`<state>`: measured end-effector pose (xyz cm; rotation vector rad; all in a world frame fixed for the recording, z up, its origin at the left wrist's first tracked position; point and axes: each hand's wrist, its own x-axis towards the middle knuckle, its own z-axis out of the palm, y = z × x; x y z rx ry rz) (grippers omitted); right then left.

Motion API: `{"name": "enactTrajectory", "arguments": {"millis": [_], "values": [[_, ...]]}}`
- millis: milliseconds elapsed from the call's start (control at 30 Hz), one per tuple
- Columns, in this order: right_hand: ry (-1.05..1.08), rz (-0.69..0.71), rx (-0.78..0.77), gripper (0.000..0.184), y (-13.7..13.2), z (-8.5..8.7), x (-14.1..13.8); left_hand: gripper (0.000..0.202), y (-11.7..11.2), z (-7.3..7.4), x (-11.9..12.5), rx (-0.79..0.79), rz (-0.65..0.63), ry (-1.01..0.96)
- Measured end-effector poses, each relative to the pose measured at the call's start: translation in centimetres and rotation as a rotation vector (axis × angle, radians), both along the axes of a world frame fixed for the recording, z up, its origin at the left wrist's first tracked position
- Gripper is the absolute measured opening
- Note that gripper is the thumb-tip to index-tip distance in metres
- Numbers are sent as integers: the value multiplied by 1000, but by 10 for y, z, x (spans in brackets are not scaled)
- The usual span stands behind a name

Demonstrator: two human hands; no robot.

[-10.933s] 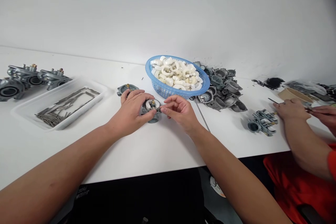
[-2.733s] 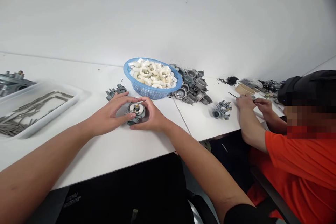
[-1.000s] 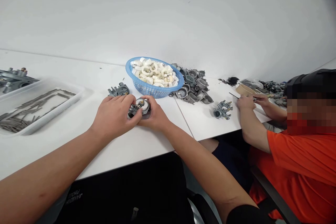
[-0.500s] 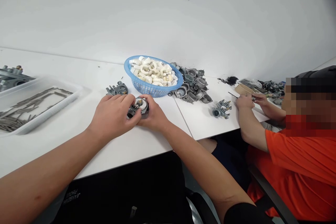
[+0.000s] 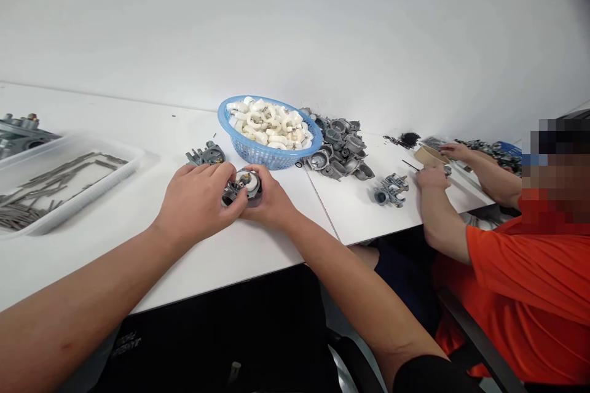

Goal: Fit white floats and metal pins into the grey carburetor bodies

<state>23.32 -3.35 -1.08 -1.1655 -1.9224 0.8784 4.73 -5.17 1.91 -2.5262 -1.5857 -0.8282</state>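
Between my two hands is a grey metal carburetor body [image 5: 253,193] with a white float and a brass part showing on its upper side. My left hand [image 5: 198,196] closes over its left part, thumb and fingers pressed to it. From the right, my right hand [image 5: 271,199] wraps round the other side. The undersides and some fingertips are hidden. Just behind my left hand lies another grey carburetor body [image 5: 209,153]. Beyond my right hand stands a blue basket [image 5: 258,153] heaped with white floats [image 5: 271,126].
A pile of grey float bowls [image 5: 343,147] lies right of the basket. At left sits a clear plastic tray [image 5: 124,175] of thin metal pins. Another carburetor [image 5: 391,190] lies near a co-worker in an orange shirt [image 5: 530,270], whose hand [image 5: 433,175] holds a thin dark tool.
My hands stay on the carburetor, hardly moved. The co-worker's far hand has reached away toward the parts at the back, and the head has shifted right.
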Motion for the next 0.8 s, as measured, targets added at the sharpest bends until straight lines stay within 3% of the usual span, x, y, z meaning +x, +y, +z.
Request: {"name": "enactTrajectory", "arguments": {"millis": [800], "values": [[-19,-25,-4,77,-1,-2,2,24,-2,2,0,-14,5,34]]}}
